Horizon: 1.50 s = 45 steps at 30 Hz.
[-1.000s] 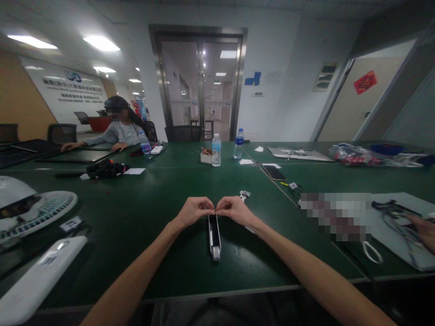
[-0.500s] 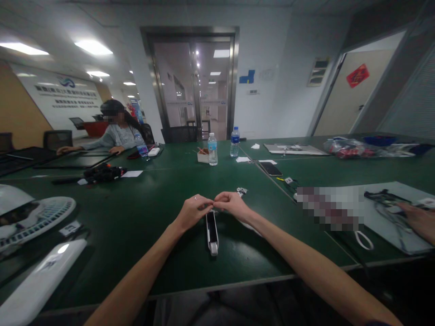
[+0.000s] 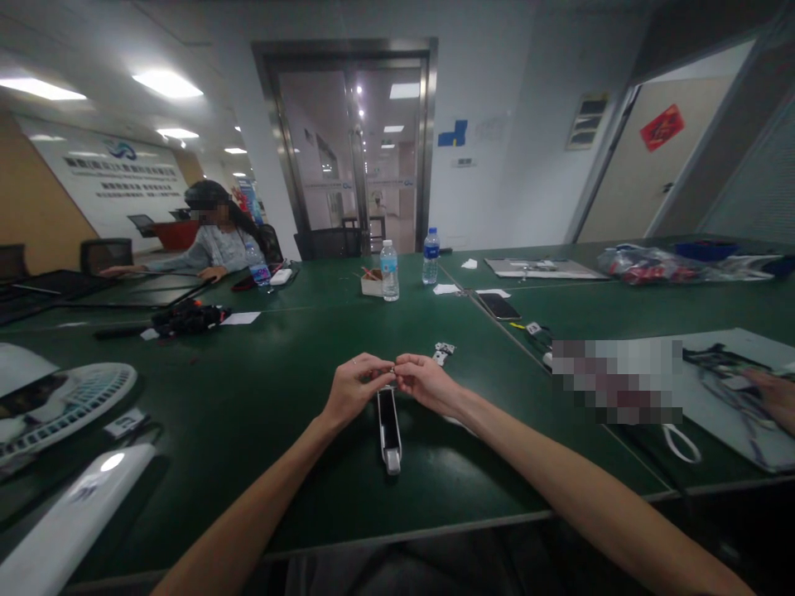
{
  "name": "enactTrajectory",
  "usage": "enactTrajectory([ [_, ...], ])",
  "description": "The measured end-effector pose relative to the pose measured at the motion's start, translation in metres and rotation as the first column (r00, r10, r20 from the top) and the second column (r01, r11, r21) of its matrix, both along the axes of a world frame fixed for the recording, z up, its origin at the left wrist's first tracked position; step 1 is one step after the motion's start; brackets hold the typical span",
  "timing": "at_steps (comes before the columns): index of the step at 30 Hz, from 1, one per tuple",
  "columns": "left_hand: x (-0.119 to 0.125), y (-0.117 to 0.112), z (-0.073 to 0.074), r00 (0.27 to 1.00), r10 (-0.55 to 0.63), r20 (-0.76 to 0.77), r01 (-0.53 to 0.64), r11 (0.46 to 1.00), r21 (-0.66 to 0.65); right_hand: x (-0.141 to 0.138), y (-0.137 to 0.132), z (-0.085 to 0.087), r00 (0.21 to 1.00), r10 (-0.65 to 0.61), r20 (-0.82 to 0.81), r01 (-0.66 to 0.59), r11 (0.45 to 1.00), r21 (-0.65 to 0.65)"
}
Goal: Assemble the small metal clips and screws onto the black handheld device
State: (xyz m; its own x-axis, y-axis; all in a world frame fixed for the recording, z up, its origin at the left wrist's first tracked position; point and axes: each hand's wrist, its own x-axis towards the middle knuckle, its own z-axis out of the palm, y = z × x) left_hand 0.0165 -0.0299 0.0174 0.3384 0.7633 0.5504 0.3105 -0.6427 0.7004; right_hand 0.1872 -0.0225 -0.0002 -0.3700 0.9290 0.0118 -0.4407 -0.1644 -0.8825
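Left hand [image 3: 357,385]: thumb and fingertips pinched on a tiny pale part [image 3: 392,372], too small to identify. Right hand [image 3: 428,382]: pinching at the same part, fingertips meeting the left's. Narrow white elongated casing with dark interior [image 3: 389,422]: one, lying lengthwise on the green tabletop [image 3: 279,352], just on the near side of the hands. Small black-and-white pieces [image 3: 443,353]: beyond the right hand. Long white rounded plastic shell [image 3: 80,513]: near left. Clear blue-labelled plastic bottle [image 3: 389,275]: far centre.
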Motion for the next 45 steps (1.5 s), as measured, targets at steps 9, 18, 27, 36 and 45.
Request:
enactTrajectory([
  [9, 0.003, -0.002, -0.002, 0.979, -0.066, 0.195, 0.093, 0.987, -0.131, 0.000, -0.005, 0.008, 0.997, 0.035, -0.074, -0.039, 0.998, -0.053],
  [18, -0.002, 0.002, -0.002, 0.999, -0.030, 0.028, 0.031, 0.999, -0.025, -0.001, -0.006, 0.006, 0.996, 0.043, -0.081, -0.047, 0.998, -0.049],
  [27, -0.009, 0.002, 0.010, 0.965, 0.011, -0.263, 0.038, 0.983, 0.182, 0.001, -0.003, 0.000, 0.999, 0.038, 0.038, -0.040, 0.998, 0.054],
  [36, -0.035, 0.014, 0.021, 0.894, -0.034, -0.446, 0.058, 0.997, 0.042, 0.027, 0.002, 0.016, 0.710, -0.398, 0.582, -0.096, 0.763, 0.639],
  [45, -0.060, 0.027, 0.014, 0.799, -0.221, -0.560, -0.036, 0.911, -0.410, 0.040, 0.008, 0.008, 0.336, -0.448, 0.828, -0.495, 0.664, 0.560],
])
